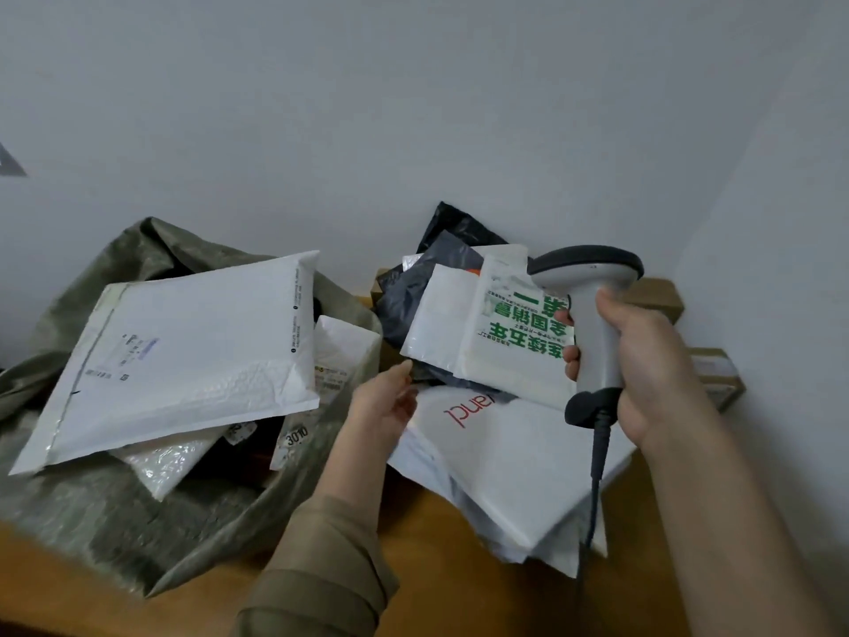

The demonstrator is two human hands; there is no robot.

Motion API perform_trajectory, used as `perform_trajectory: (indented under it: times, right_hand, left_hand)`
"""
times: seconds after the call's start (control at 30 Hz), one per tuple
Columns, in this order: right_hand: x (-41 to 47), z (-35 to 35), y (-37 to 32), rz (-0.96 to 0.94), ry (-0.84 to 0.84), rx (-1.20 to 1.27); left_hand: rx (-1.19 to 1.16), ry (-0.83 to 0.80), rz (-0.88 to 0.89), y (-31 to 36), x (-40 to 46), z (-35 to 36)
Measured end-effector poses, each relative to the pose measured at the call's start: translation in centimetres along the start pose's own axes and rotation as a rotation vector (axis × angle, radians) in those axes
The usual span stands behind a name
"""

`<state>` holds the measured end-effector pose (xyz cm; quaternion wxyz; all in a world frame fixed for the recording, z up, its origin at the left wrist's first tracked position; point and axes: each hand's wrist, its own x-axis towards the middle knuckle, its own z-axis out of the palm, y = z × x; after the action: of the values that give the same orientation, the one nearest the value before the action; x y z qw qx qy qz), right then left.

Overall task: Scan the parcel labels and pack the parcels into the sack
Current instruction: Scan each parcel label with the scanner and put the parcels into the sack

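Right hand fingers wrapped round scanner; left hand fingers relaxed, tips hidden under white parcel.

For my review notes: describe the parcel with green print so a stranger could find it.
Start at the pile of parcels right of the green sack. The white mailer lies on top, beside the scanner. Only it carries large green characters.

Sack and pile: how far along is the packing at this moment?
Partly done. The sack already holds several parcels, a big white mailer on top. In hand: the right hand grips the scanner, and the left hand reaches for a small white parcel in the pile. Left: the green-print parcel, grey bags and large white bag.
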<state>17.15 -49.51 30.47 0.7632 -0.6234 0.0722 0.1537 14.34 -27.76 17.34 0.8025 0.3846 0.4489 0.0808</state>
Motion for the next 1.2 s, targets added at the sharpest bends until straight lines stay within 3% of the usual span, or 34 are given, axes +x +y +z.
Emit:
perform_trajectory:
  times: [0.17,0.23,0.43,0.5,0.6,0.7,0.83,0.93,1.03,1.2]
  right_hand:
    - [-0.3,-2.9,-0.4,0.007,0.111,-0.004]
    - [-0.3,-3.9,-0.6,-0.006,0.145,0.011]
    - [0.2,-5.7,-0.9,-0.013,0.192,0.034]
    - [0.3,-5.9,-0.8,-0.010,0.183,0.047]
    - [0.4,-6.2,-0.7,-0.007,0.165,0.034]
    - [0.4,-6.5,-0.4,0.002,0.179,0.037]
    - [0.6,-6.6,0.0,0.013,0.239,0.060]
    - [0.6,-6.6,0.1,0.002,0.232,0.102]
    - [0.6,-6.9,0.1,-0.026,0.216,0.155]
    - [0.6,-7.9,-0.1,-0.081,0.246,0.185]
  left_hand:
    - [1.241,0.042,0.254,-5.0,0.7,1.1]
    - [1.630,-0.090,0.345,-6.6,1.5,0.7]
    - [2.192,-0.372,0.465,-6.8,2.0,1.8]
    - [2.319,-0.381,0.463,-6.8,1.7,1.8]
    - [2.329,-0.293,0.462,-7.4,1.9,1.0]
    - [2.271,-0.356,0.518,-7.0,3.4,0.3]
    - [1.840,-0.480,0.542,-4.8,3.5,1.2]
    - [1.563,-0.415,0.676,-3.4,2.2,2.6]
    - [1.417,-0.439,0.710,-3.2,1.3,3.9]
    - [1.220,-0.489,0.581,-3.4,0.2,5.5]
